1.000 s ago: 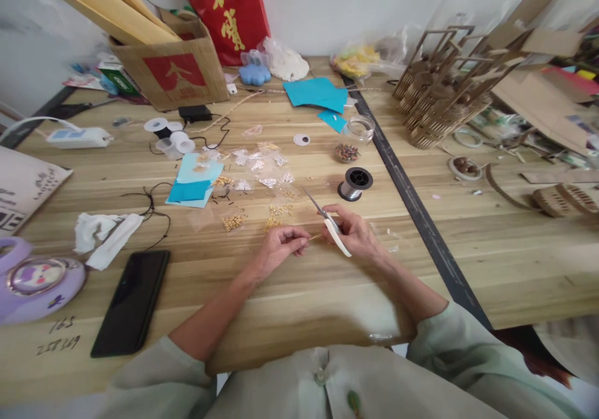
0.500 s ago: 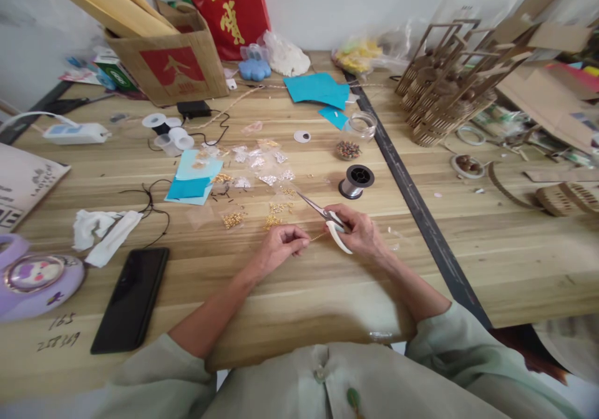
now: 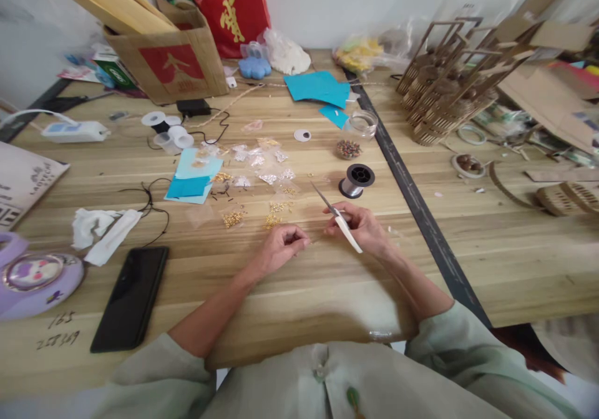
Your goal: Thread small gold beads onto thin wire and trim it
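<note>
My right hand (image 3: 367,232) is wrapped round a pair of white-handled scissors (image 3: 345,227), whose blades look together and point up and left. Pinched fingers of my left hand (image 3: 284,245) hold a thin gold strand; only a tiny end of it shows at the fingertips, and the rest is hidden. A small gap of table lies between the two hands. Loose gold beads (image 3: 272,221) and a little bag of gold beads (image 3: 233,219) lie just beyond my left hand. Past my right hand stands a spool of clear line (image 3: 357,181).
A black phone (image 3: 130,300) and white cloth strips (image 3: 107,232) lie at left. Blue cards (image 3: 189,185), small plastic bags (image 3: 256,160) and a glass jar (image 3: 362,125) are farther back. Wooden baskets (image 3: 440,95) stand at the right, beyond a dark table seam (image 3: 421,222).
The scissors have turned more upright, and their blades have come together. Gold strand that stretched between my hands is now barely visible. My left hand stays nearly in place.
</note>
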Tool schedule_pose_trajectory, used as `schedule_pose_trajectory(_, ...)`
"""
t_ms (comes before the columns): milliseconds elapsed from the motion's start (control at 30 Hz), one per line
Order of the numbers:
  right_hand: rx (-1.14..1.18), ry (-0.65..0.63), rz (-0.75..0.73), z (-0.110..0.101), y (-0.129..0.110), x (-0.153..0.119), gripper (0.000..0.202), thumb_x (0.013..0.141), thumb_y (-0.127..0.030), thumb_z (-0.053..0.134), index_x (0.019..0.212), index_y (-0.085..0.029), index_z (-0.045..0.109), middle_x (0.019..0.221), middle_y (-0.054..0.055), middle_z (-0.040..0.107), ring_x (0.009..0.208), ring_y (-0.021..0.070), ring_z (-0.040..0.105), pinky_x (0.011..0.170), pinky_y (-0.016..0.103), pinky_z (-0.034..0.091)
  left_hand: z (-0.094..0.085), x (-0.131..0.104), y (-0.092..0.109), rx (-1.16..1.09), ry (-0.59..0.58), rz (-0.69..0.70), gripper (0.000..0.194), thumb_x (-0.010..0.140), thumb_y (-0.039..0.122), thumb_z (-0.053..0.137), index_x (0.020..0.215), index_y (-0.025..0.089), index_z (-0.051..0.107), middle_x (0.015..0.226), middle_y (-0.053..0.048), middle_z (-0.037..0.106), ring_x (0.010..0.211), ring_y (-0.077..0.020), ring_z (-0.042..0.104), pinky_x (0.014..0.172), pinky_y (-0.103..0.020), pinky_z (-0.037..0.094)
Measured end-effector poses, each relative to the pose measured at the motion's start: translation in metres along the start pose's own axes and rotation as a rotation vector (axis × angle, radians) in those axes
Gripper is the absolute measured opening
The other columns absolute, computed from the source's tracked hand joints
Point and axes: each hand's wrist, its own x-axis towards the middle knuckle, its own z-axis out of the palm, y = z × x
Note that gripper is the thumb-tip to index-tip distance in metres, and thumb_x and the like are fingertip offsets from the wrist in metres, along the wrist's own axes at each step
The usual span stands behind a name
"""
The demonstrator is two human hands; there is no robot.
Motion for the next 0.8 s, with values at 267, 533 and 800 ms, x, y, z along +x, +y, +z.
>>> schedule_pose_trajectory(267, 0.194, 0.009, 0.085, 0.003, -0.010, 0.000, 0.047, 0.056, -0.027, 0.080, 0.098, -0.019, 0.058, 0.065, -0.003, 0.065, 0.054, 0.0099, 0.055, 0.049, 0.021, 0.038, -0.004, -0.001, 0.006, -0.112, -0.097, -0.023, 0.023, 0.077, 0.034, 0.062, 0.075, 0.011, 0.062, 0.059, 0.003, 0.051, 0.053, -0.0071, 0.047, 0.053, -0.020, 0.038)
schedule_pose_trajectory(533, 0.253, -0.014, 0.077, 0.001, -0.004, 0.002, 0.044, 0.058, -0.023, 0.078, 0.097, -0.019, 0.058, 0.069, -0.002, 0.067, 0.054, 0.0097, 0.054, 0.052, 0.023, 0.042, -0.006, 0.002, -0.006, -0.277, -0.107, -0.030, 0.023, 0.077, 0.034, 0.064, 0.077, 0.011, 0.064, 0.060, 0.001, 0.054, 0.053, -0.0072, 0.047, 0.053, -0.021, 0.038)
schedule_pose_trajectory(800, 0.303, -0.042, 0.069, 0.001, 0.001, 0.003, 0.043, 0.060, -0.022, 0.078, 0.097, -0.020, 0.057, 0.070, -0.002, 0.066, 0.055, 0.0097, 0.055, 0.056, 0.024, 0.045, -0.005, 0.002, -0.010, -0.277, -0.099, 0.012, 0.018, 0.075, 0.029, 0.067, 0.077, 0.012, 0.064, 0.060, 0.002, 0.054, 0.053, -0.0067, 0.047, 0.054, -0.021, 0.038)
